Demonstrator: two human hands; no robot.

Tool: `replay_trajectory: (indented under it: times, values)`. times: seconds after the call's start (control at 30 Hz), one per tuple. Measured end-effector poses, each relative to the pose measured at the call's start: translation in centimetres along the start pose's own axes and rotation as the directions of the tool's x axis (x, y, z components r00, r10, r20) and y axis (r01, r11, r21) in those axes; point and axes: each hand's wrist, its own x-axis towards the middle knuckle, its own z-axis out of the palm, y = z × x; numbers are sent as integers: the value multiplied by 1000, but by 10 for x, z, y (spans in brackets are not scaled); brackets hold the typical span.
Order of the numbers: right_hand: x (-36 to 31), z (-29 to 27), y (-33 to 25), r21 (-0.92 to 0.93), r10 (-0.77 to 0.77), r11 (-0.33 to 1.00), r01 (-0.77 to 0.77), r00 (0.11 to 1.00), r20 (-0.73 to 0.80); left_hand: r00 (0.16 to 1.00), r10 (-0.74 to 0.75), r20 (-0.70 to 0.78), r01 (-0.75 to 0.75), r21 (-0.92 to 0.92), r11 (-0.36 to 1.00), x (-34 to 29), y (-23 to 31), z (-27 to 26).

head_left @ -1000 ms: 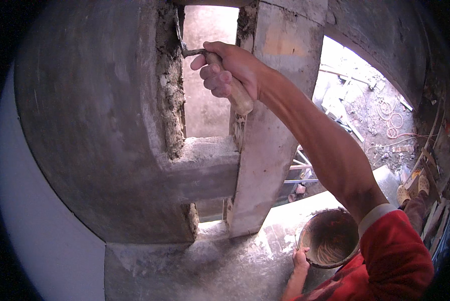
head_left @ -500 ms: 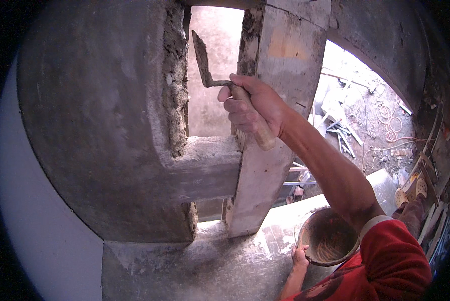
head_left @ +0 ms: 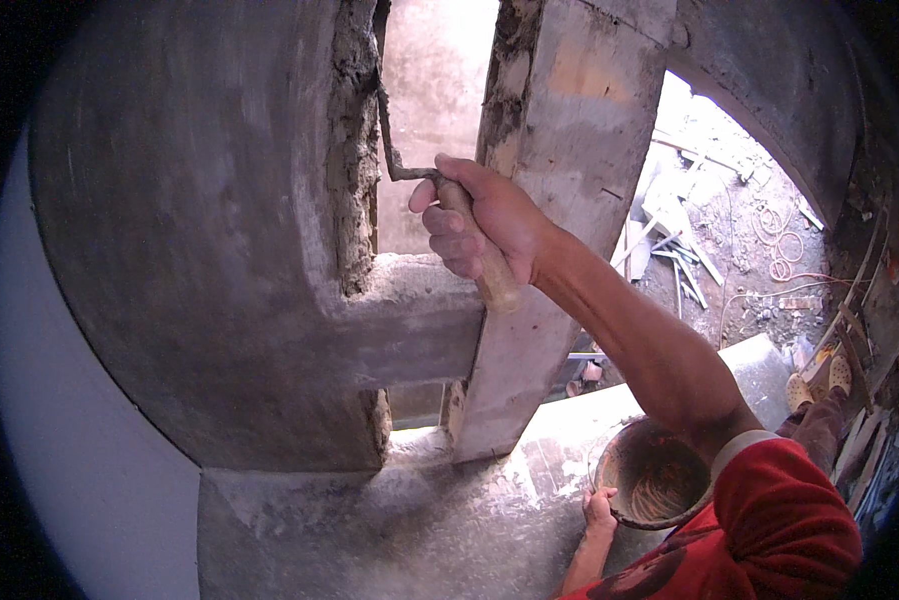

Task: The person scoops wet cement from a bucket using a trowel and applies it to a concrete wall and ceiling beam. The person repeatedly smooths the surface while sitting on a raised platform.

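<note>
My right hand (head_left: 479, 225) is wrapped round the wooden handle of a trowel (head_left: 469, 235). Its thin, mortar-coated blade points upward and shows nearly edge-on. The blade lies along the rough mortar edge (head_left: 354, 150) on the left side of a tall opening in the grey wall; in this view they seem to touch. Low down, my left hand (head_left: 599, 510) grips the rim of a round dark basin (head_left: 624, 455). Inside the basin are reddish-brown smears, and my right upper arm covers part of it.
A pale upright board (head_left: 539, 240) borders the opening on the right. Below runs a grey ledge (head_left: 369, 530). Through a curved gap at right lie scrap pieces (head_left: 674, 245) and a coiled hose (head_left: 781, 245). Feet in yellowish clogs (head_left: 839, 375) show at far right.
My right hand has moved left and slightly down with the trowel, bringing its blade from the opening to the left mortar edge. My left hand still holds the basin.
</note>
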Motion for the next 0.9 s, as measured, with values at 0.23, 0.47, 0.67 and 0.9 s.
replay_trajectory:
  times: [0.23, 0.47, 0.67, 0.9]
  values:
    - [8, 26, 20, -64, -46, 997, 39, 993, -108, 1000, -2, -25, 3, 34, 999, 5, -10, -8]
    - [2, 43, 51, -99, -15, 995, -2, 986, -167, 999, -33, -41, 33, -6, 999, -2, -3, 0]
    - [-21, 53, 76, -76, 13, 997, -26, 988, -157, 1000, -11, -21, 10, -25, 1000, -2, -4, 1]
    - [-24, 16, 79, 126, 8, 992, -3, 999, -36, 997, 9, -82, -7, 23, 1000, 8, -21, -4]
